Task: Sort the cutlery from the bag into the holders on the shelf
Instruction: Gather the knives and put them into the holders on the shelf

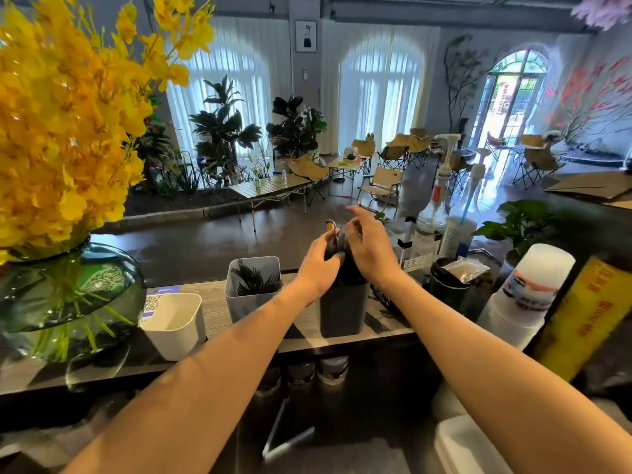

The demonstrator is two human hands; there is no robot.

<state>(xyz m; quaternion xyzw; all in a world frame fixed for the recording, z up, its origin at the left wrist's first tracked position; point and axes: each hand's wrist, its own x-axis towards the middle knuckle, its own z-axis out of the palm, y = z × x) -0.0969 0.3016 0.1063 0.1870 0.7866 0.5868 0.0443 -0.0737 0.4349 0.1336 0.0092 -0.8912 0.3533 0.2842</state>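
Note:
Three square holders stand in a row on the wooden shelf (212, 302): a white holder (174, 325) with nothing showing inside, a grey holder (253, 302) filled with black forks, and a dark holder (342, 311). My left hand (319, 265) grips a bundle of black cutlery (337, 244) standing in the dark holder. My right hand (367, 248) rests over the same bundle from the right, fingers loosely spread on it. The bag is not in view.
A green glass vase (65, 295) with yellow flowers stands at the shelf's left end. Right of the holders are pump bottles (441, 200), a black jar (448, 285), stacked cups (523, 295) and a yellow roll (588, 316). A counter lies below the shelf.

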